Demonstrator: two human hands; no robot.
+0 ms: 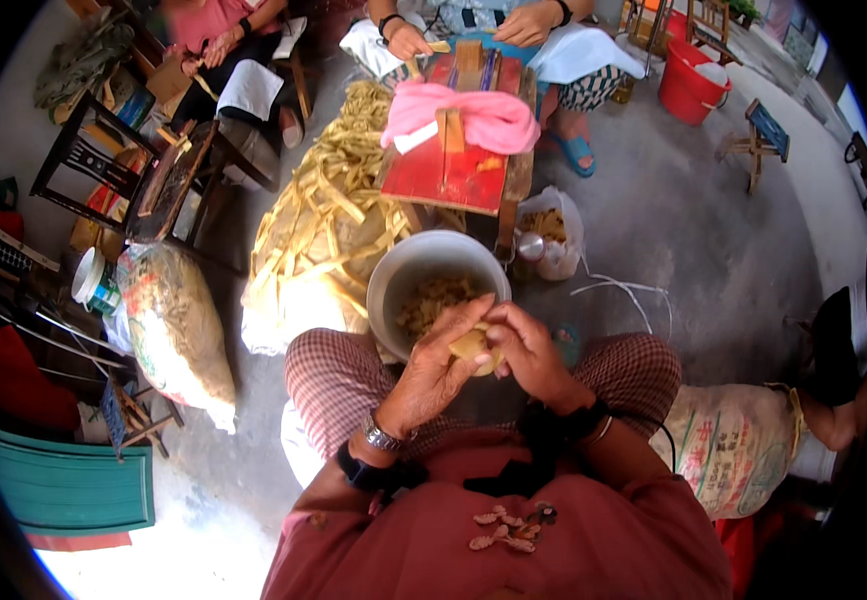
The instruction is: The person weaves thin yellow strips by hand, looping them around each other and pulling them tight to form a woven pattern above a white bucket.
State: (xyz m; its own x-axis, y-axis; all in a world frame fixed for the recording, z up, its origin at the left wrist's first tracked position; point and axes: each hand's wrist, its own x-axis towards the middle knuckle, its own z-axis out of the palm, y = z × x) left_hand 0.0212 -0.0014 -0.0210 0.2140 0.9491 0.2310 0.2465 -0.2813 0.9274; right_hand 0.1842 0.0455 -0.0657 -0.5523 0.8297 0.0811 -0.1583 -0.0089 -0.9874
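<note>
My left hand (431,372) and my right hand (531,352) meet over my lap, both gripping one small pale yellow piece (470,346) between their fingers. Just beyond them a grey metal bowl (393,275) stands between my knees, holding several small yellowish bits (431,300). I wear a watch on the left wrist and dark bands on both wrists. A few peanut-like pods (501,530) lie on my red top.
A heap of pale yellow strips (328,215) lies on a sack left of the bowl. A red wooden bench (453,170) with a pink cloth (473,115) stands ahead; another person's hands (523,25) work beyond it. Filled sacks (178,330), (728,440), a red bucket (688,85) and stools surround me.
</note>
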